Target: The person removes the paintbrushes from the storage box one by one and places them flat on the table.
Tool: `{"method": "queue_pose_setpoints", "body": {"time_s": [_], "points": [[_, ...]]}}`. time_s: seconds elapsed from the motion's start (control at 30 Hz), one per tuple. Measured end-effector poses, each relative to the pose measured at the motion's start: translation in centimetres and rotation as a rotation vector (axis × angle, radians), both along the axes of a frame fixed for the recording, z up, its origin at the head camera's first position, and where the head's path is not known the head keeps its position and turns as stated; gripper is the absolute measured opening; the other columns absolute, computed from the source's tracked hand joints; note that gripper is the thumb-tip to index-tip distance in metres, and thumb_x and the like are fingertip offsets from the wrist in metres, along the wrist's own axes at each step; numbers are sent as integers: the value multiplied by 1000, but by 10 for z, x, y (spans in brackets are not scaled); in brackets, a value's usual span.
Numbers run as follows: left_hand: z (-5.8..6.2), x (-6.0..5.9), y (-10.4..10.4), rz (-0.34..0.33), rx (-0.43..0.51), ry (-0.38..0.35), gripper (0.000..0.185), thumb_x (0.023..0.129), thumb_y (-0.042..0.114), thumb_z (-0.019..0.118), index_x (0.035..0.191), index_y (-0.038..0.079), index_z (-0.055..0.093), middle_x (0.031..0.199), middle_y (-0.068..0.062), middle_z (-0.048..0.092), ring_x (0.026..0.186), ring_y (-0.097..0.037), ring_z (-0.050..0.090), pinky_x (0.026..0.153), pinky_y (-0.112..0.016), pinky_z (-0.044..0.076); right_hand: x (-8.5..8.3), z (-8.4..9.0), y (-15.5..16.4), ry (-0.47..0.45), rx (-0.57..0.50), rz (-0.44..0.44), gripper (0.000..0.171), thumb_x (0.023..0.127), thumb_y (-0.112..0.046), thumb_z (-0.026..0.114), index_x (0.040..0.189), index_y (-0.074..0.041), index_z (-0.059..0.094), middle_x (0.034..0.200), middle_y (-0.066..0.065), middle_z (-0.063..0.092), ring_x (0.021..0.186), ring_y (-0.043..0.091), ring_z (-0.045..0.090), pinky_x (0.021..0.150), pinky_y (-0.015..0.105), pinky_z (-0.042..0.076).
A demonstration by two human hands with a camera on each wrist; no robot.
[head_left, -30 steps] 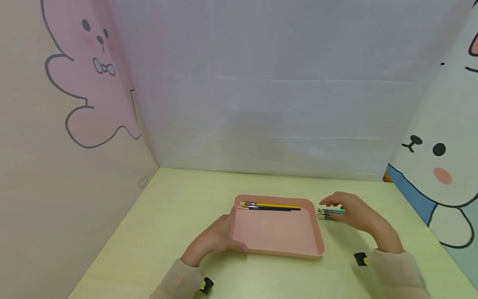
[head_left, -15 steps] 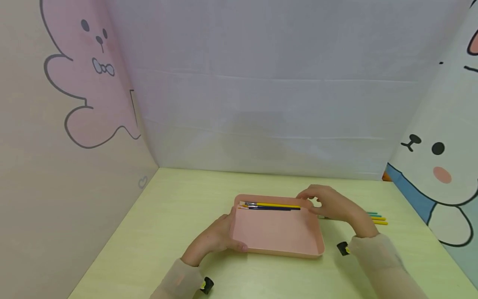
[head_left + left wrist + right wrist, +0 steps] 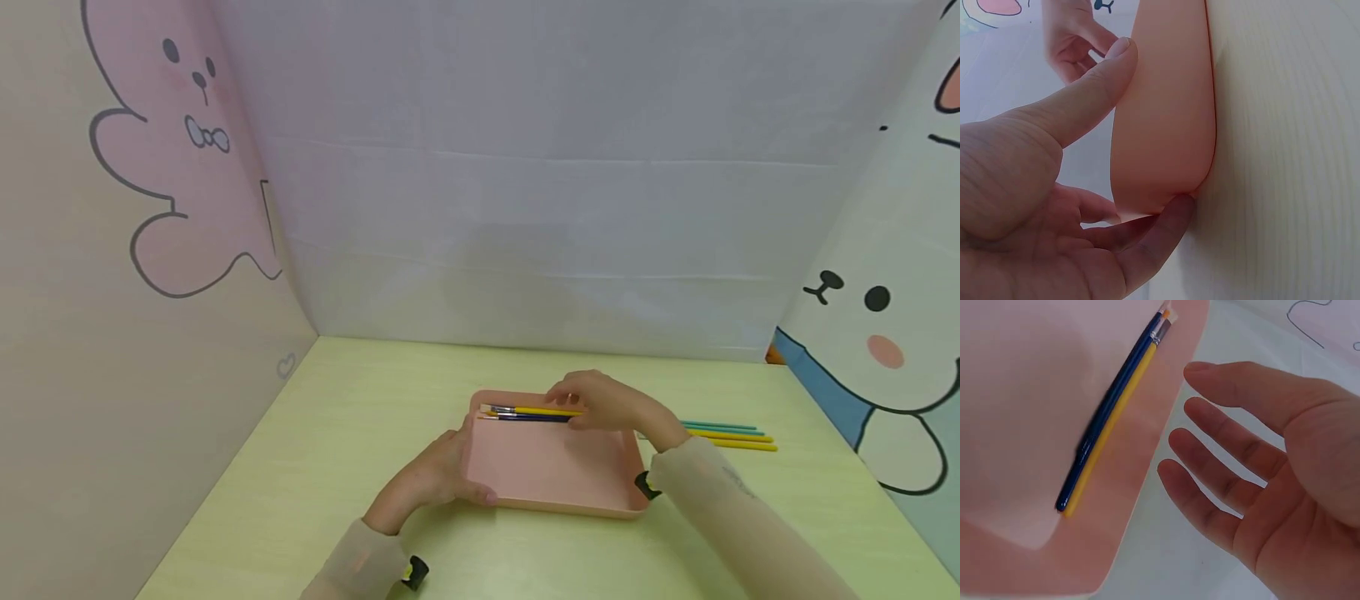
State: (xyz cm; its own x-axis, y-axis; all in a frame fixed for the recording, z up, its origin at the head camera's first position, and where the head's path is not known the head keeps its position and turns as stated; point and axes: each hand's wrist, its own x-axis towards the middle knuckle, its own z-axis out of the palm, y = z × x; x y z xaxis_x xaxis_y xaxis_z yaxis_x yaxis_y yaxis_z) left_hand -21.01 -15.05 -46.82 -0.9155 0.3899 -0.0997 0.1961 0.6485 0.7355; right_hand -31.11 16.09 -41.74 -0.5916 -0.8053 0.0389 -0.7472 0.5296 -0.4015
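Note:
My left hand [image 3: 431,473] holds a shallow pink tray [image 3: 551,471] by its near left corner. In the left wrist view the thumb lies against the tray wall [image 3: 1163,119], and the other fingers curl round the corner near the table. Along the tray's far side lie a yellow paintbrush [image 3: 536,410] and dark blue paintbrushes [image 3: 528,418], bristles to the left. My right hand [image 3: 611,410] is over the right end of these brushes. The right wrist view shows its fingers loosely bent and apart, holding nothing, beside the yellow paintbrush [image 3: 1113,419].
Right of the tray, teal paintbrushes [image 3: 723,427] and yellow paintbrushes [image 3: 738,444] lie on the pale wooden table [image 3: 360,400]; the right forearm partly covers their left ends. A white sheet [image 3: 525,250] stands behind the table, with cartoon-printed panels at both sides.
My right hand has moved left, from the teal and yellow brushes on the table to above the brushes in the tray. The left hand and tray have stayed put.

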Motion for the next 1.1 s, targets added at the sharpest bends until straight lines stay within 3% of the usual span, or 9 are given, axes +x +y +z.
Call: {"method": "queue_pose_setpoints", "body": {"time_s": [0.13, 0.37, 0.6, 0.77, 0.9, 1.1], "points": [[2, 1, 0, -5, 5, 0, 133, 74, 38, 100, 166, -6, 15, 130, -19, 57, 111, -27, 55, 101, -52, 47, -5, -7, -15, -32, 37, 17, 43, 91, 1, 81, 132, -4, 72, 120, 10, 71, 106, 29, 67, 93, 43, 55], [-2, -5, -1, -64, 51, 42, 97, 73, 34, 100, 148, 2, 47, 125, -15, 63, 111, -29, 56, 98, -47, 46, -8, -15, -36, -62, 107, 24, 42, 92, 3, 76, 133, -6, 73, 113, 8, 69, 100, 25, 64, 92, 40, 53], [0, -2, -3, -79, 58, 70, 102, 74, 37, 99, 151, 2, 42, 122, -14, 63, 106, -25, 56, 94, -46, 48, -9, -17, -49, -44, 140, 49, 25, 91, 5, 72, 114, -4, 75, 98, 11, 65, 84, 17, 48, 80, 36, 42], [0, -2, -3, -85, 64, 66, 99, 74, 35, 100, 149, 1, 45, 121, -15, 64, 106, -27, 57, 94, -46, 48, -10, -18, -52, -48, 176, 21, 25, 92, 4, 73, 115, -4, 76, 99, 10, 65, 83, 14, 45, 79, 35, 41], [0, -2, -1, -54, 43, 47, 105, 73, 33, 101, 153, 1, 40, 122, -16, 62, 109, -29, 57, 97, -49, 47, -9, -18, -54, -56, 190, 1, 17, 90, 5, 72, 105, -3, 76, 89, 2, 57, 79, 13, 41, 74, 32, 36], [-1, 0, -1, -21, 25, 18, 111, 73, 32, 101, 158, 2, 36, 130, -17, 60, 116, -30, 55, 101, -53, 45, -7, -19, -59, -88, 201, -12, 13, 91, 9, 69, 93, -4, 73, 83, 7, 53, 77, 12, 38, 72, 32, 33]]}}
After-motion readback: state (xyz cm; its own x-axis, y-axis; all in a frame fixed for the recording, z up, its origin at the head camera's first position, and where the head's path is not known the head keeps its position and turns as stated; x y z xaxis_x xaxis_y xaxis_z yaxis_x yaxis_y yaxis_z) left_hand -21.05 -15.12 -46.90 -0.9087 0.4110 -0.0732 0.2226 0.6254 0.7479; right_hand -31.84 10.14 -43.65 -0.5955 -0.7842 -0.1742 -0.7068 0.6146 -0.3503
